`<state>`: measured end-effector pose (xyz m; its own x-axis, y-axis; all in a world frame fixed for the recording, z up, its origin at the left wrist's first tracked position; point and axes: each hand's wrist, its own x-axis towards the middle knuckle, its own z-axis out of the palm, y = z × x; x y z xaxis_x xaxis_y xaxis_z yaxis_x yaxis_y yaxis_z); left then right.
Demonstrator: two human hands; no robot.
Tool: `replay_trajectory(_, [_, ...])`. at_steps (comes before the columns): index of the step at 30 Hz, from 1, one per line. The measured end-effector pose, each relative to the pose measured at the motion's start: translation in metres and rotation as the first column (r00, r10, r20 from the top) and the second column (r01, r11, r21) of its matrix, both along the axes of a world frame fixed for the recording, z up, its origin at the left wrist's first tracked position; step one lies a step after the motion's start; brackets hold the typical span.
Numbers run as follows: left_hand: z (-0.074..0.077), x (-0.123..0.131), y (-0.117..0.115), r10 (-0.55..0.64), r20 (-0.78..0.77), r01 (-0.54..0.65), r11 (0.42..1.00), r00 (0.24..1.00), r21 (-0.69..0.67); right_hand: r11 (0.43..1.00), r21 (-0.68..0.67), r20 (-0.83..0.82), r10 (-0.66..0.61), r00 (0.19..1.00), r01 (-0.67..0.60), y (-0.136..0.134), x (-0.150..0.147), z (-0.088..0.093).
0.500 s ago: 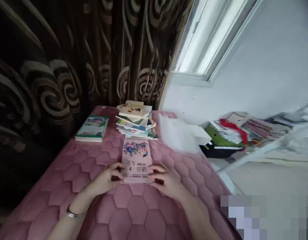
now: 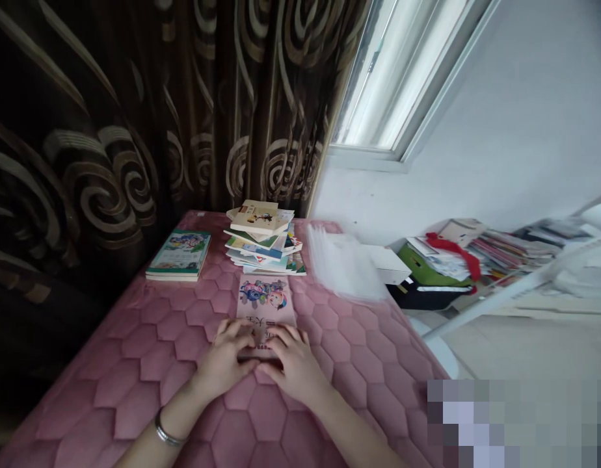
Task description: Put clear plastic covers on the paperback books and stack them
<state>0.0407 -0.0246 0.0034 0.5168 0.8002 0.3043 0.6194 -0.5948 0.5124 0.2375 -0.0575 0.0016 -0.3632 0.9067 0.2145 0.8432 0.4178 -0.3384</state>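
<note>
A pink book (image 2: 264,312) with cartoon figures on its cover lies on a pink quilted surface (image 2: 266,413), its lettering upside down to me. My left hand (image 2: 227,357), below a silver bangle (image 2: 166,429), has its fingers over the lower left of the cover and its thumb at the near edge. My right hand (image 2: 295,364) mirrors it on the lower right, the two thumbs almost meeting. Both hands appear to grip the near edge; part of the title is hidden under the fingers.
Just beyond the book rises an uneven stack of books (image 2: 261,237). Green-covered books (image 2: 178,253) lie at the back left. Translucent plastic sleeves (image 2: 344,266) and a white box (image 2: 388,263) sit at right. Papers fill a green container (image 2: 427,266). A dark curtain (image 2: 193,117) hangs behind.
Both hands have moved from the book's left and right sides inward to its near edge, fingers now over the cover. The book has stayed nearly in place.
</note>
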Motion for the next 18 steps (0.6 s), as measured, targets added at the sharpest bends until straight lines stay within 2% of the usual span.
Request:
replay_trajectory(3, [-0.001, 0.001, 0.0, -0.029, 0.016, 0.029, 0.999, 0.999, 0.026, 1.0, 0.024, -0.012, -0.02, 1.0, 0.02, 0.002, 0.001, -0.004])
replay_trajectory(7, [-0.001, -0.005, 0.003, -0.049, -0.003, 0.049, 0.999, 0.999, -0.022, 1.0, 0.018, 0.005, 0.0, 1.0, 0.0, 0.002, 0.009, 0.0])
replay_trajectory(12, [0.0, -0.023, 0.01, -0.125, -0.011, 0.123, 0.988, 0.992, -0.096, 0.997, -0.045, -0.023, 0.054, 0.998, -0.055, 0.002, 0.035, 0.007])
replay_trajectory(18, [0.002, -0.035, 0.018, -0.155, -0.019, 0.148, 0.968, 0.988, -0.204, 0.977, -0.137, -0.064, 0.153, 0.986, -0.161, 0.007, 0.061, 0.008])
